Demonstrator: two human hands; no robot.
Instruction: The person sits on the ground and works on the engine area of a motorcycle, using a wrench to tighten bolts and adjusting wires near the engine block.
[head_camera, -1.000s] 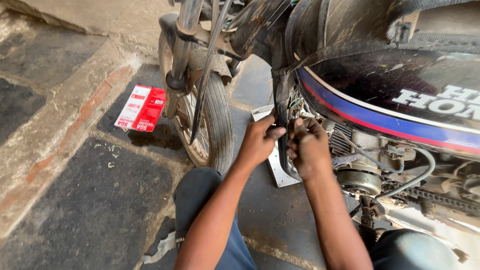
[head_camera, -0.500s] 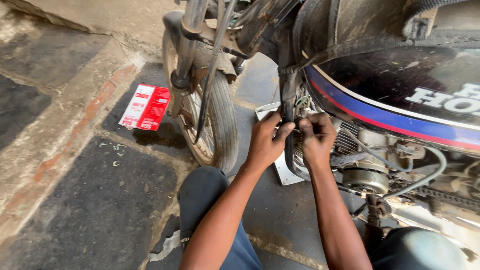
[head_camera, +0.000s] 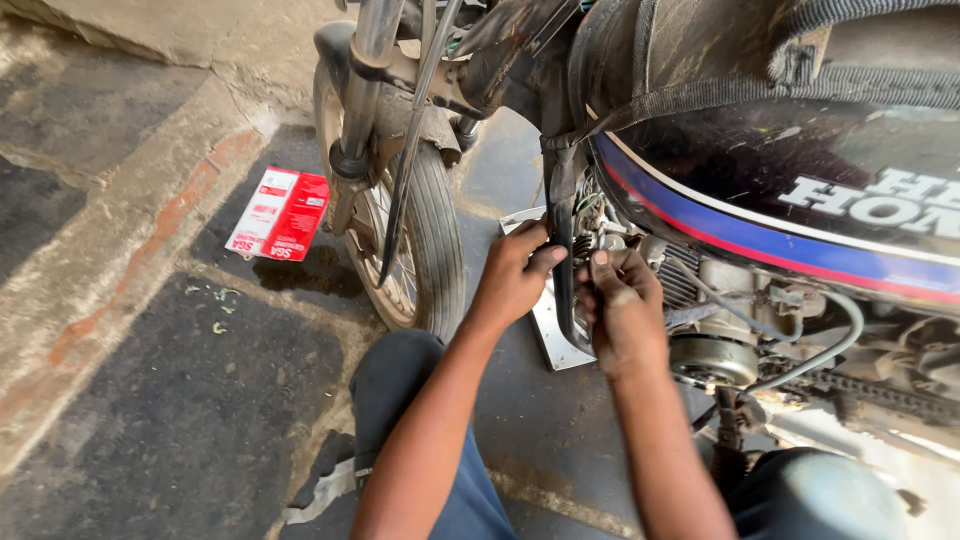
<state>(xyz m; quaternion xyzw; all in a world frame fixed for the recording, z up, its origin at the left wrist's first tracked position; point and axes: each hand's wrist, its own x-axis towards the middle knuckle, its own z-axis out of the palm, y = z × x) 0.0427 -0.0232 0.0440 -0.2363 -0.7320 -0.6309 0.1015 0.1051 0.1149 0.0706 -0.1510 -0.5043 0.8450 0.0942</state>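
Both hands have shifted slightly lower along the frame tube since a second ago, and the view has tilted down with them.

Black steel down tube (head_camera: 562, 250) of the motorcycle frame runs vertically just ahead of the engine, between the two hands. Left hand (head_camera: 515, 275) is curled narrow, thumb and fingers pinching at the tube's front edge; whether it holds a small part cannot be told. Right hand (head_camera: 620, 310) is closed loosely against the tube's rear side, fingertips pressed toward the engine fins, grimy with oil. Working from both sides likely steadies whatever sits on the tube.

Grey finned engine block (head_camera: 700, 290) with cables lies just behind the right hand. Flat silver metal plate (head_camera: 552, 335) rests on the floor below the hands. Black-and-blue glossy fuel tank (head_camera: 790, 170) overhangs above. Front wheel with black rubber tyre (head_camera: 430, 240) stands left of the left hand. Red-and-white cardboard box (head_camera: 278, 213) lies flat on the dark stone floor (head_camera: 150, 400), well apart.
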